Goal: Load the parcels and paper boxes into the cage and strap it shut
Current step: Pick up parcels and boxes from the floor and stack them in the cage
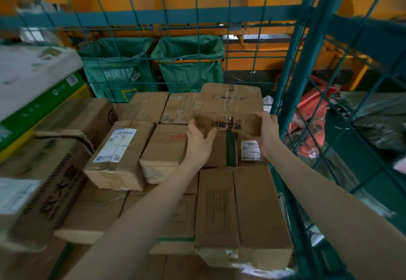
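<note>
I hold a taped brown cardboard box (229,104) with black print on its near face, above the stacked boxes at the cage's far right. My left hand (198,139) grips its near left lower corner, thumb on the front face. My right hand (267,130) grips its near right corner. The teal wire cage (307,64) surrounds the load; its mesh back wall and right post stand just past the box. Below the held box lie several cardboard boxes, one with a white label (250,150).
A labelled box (118,154) and a long box (243,209) lie nearer me. Larger cartons, one green and white (37,86), are stacked on the left. Two green sacks (189,64) hang behind the mesh. Red and grey bags (312,121) lie outside on the right.
</note>
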